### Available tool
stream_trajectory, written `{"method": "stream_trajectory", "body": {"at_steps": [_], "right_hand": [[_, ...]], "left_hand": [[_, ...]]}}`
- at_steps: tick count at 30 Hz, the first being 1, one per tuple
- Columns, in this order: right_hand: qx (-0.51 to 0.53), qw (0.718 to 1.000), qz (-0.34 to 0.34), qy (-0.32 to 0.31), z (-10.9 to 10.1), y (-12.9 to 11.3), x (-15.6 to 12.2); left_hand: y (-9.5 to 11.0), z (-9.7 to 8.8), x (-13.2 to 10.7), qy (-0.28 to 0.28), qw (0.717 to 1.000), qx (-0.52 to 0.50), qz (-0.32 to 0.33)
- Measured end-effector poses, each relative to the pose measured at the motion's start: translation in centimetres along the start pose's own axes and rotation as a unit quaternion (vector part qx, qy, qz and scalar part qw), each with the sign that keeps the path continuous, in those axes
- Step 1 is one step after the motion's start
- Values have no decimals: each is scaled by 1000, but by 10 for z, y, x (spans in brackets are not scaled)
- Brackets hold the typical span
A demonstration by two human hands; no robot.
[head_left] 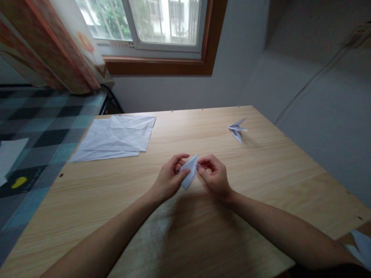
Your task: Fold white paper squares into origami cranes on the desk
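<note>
Wood-grained tabletop (185, 135), pointed folded paper (191, 172).

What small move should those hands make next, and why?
Perhaps the right hand should gently press a crease where it pinches the folded paper. It is already at the paper's right edge, near the upper tip, and the left hand grips the other side with its thumb across the front, which would likely brace it against the push.

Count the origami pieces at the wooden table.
2: a kite-shaped origami piece in the left hand, the right hand at its edge, and a winged origami piece near the far right corner of the wooden table. Others could be hidden.
</note>
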State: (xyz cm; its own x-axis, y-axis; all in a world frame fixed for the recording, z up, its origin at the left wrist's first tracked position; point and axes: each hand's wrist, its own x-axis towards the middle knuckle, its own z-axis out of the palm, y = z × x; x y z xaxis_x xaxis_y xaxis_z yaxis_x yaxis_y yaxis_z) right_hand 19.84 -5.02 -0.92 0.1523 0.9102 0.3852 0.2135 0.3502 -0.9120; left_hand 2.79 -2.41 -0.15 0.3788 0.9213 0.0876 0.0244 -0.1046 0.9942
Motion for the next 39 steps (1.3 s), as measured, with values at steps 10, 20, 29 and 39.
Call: {"method": "stream_trajectory", "body": {"at_steps": [10,20,29,39], "right_hand": [[131,983,127,-23,5,10,4],[172,975,138,-36,3,5,4],[190,973,131,10,6,5,5],[118,978,149,-84,4,6,4]], "left_hand": [[1,1,-2,17,1000,-19,-3],[-3,2,-4,70,996,55,30],[-2,1,-6,80,987,120,64],[-10,2,-5,94,980,141,107]]}}
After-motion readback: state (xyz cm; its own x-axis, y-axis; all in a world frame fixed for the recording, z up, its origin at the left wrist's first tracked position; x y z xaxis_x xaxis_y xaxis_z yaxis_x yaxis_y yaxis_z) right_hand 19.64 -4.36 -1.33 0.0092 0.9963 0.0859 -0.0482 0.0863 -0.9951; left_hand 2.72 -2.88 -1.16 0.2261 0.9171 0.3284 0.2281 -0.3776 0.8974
